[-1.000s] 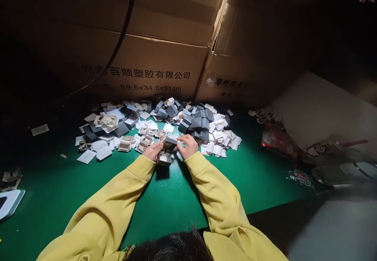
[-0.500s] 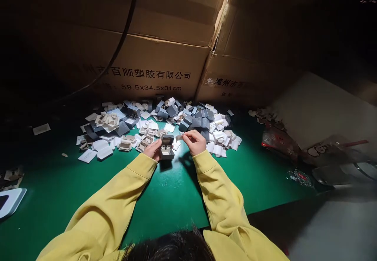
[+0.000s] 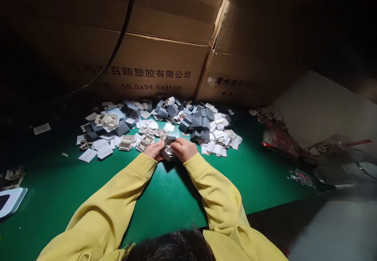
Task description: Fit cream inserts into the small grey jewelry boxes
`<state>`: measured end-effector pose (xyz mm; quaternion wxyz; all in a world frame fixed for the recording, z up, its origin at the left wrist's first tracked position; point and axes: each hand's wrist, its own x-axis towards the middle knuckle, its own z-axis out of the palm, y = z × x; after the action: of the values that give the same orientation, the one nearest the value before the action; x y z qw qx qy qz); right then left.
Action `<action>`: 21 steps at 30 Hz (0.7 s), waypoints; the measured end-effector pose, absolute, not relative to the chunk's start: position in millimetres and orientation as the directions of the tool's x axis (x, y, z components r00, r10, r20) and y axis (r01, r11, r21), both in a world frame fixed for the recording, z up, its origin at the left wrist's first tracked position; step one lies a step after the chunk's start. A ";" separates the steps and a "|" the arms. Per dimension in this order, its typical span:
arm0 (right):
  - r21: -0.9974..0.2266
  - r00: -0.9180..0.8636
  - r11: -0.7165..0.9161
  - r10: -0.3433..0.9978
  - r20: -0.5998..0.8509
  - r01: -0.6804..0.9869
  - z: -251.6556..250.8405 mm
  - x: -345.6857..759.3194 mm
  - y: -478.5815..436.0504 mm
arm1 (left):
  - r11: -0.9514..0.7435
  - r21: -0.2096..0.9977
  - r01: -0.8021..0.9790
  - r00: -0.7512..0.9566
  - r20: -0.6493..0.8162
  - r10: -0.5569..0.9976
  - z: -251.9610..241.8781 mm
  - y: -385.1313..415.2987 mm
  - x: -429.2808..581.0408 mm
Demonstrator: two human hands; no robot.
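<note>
My left hand [image 3: 155, 150] is closed around the side of a small grey hinged box [image 3: 168, 155], whose lid stands raised. From the other side, my right hand [image 3: 185, 150] reaches into the box with its fingers pinched together. A whitish bit of the paper piece shows by those fingertips; the fingers hide most of it. Just beyond my hands lie folded card inserts [image 3: 126, 142], and dark grey boxes [image 3: 200, 123] sit in a heap with white folded papers [image 3: 218, 150].
Large cardboard cartons [image 3: 159, 62] wall off the back of the green table [image 3: 159, 206]. A dark cable [image 3: 122, 33] hangs in front of them. A white device [image 3: 13, 202] is at the left edge; a red plastic packet [image 3: 278, 141] lies to the right.
My right hand has moved left and down, bringing the white paper piece from beside the box into it. The box has shifted slightly right and tilted in my left hand.
</note>
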<state>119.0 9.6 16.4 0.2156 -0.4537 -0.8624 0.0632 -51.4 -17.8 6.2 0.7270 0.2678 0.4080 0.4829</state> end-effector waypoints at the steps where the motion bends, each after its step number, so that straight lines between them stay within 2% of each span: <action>1: -0.297 -0.507 0.588 0.805 0.309 0.753 17.6 118.1 8.8 | 0.388 0.784 -0.485 0.203 -0.330 0.922 6.7 -18.2 -51.1; 5: -0.276 -0.542 0.605 0.794 0.274 0.747 23.5 116.4 6.5 | 0.376 0.781 -0.499 0.207 -0.314 0.927 7.6 -18.6 -50.5; 16: -0.086 -0.632 0.647 0.760 0.152 0.758 37.2 115.1 5.7 | 0.381 0.791 -0.478 0.170 -0.342 0.924 -0.4 -16.0 -51.2; 21: -0.052 -0.653 0.657 0.753 0.079 0.752 44.8 112.4 6.7 | 0.390 0.831 -0.396 0.150 -0.360 0.921 -2.7 -14.4 -52.9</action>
<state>112.4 6.7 44.8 0.0466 -0.4138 -0.9091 0.0075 -52.9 -14.4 -2.7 0.7007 0.2901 0.4517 0.4699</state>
